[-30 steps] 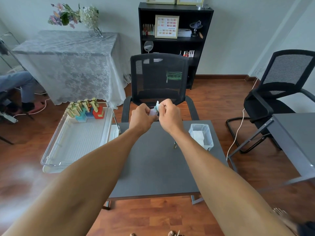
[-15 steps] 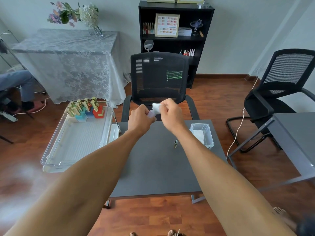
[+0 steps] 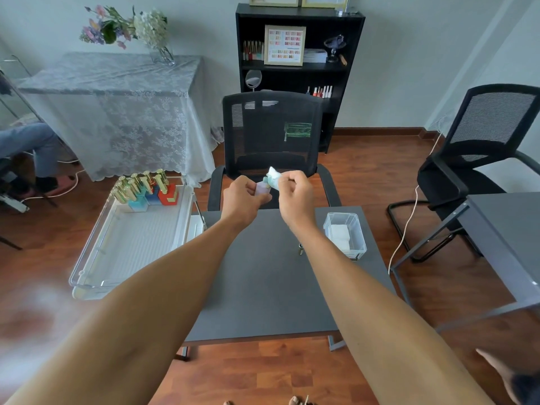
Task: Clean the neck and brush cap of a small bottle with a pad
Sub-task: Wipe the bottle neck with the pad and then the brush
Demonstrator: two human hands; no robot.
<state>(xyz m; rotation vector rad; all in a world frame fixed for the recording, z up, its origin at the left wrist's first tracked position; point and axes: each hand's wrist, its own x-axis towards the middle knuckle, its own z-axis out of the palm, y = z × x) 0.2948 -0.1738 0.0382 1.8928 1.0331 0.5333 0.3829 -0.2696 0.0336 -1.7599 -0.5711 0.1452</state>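
A dark table fills the centre, with both bare forearms reaching over it toward its far edge. Beyond the fingers stands a black mesh chair; a second chair stands well to the right of the hands.

Left of the hands, beside the table, lies a clear tray. At its far end, well apart from the fingers, a cluster of gold-capped bottles stands on coloured blocks.

Right of and nearer than the right hand, a small clear box rests on the table and holds white pads. A small dark and gold item, partly hidden by the right forearm, lies on the table just below that wrist; what it is cannot be told.

The left hand is raised above the table's far edge, fingers curled closed around a small pale bottle, of which only the upper part shows between thumb and fingers. The right hand is just beside it, fingertips pinched closed on a white pad. The pad, tinged green on its lower part, presses against the top of the bottle, covering the neck; the two hands nearly touch at this point.
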